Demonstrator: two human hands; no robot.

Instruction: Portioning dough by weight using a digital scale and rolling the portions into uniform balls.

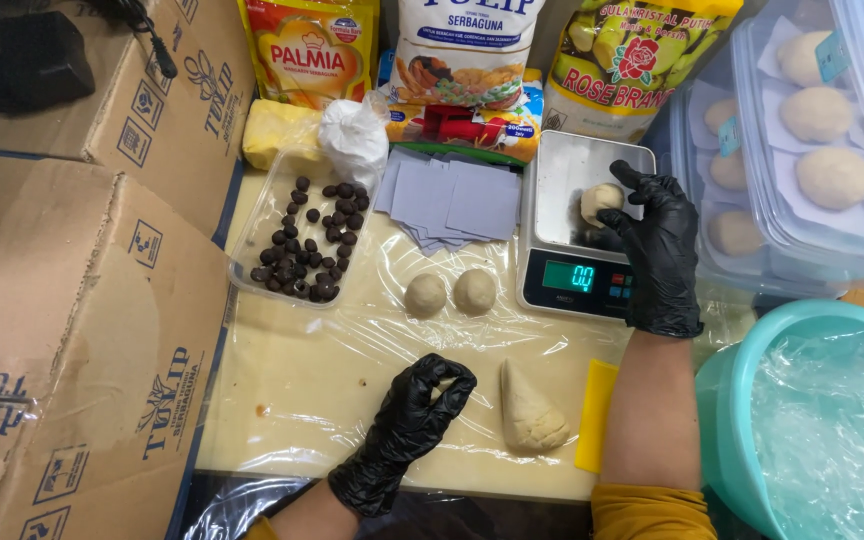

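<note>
Both of my hands wear black gloves. My right hand (652, 240) grips a small piece of pale dough (600, 200) just over the steel platform of a digital kitchen scale (564, 170). My left hand (414, 415) is curled around another small bit of dough near the front of the table. Right beside it lies a larger cone-shaped lump of dough (532, 408) and a yellow plastic scraper (595, 415). Two rolled dough balls (450, 294) rest on the plastic-wrapped table, left of the scale.
A clear tray of dark round filling balls (307, 235) and a stack of grey paper squares (452, 198) sit behind. Bags of ingredients line the back. Cardboard boxes (72, 330) stand at left; lidded containers of dough balls (812, 150) and a teal basin (812, 420) at right.
</note>
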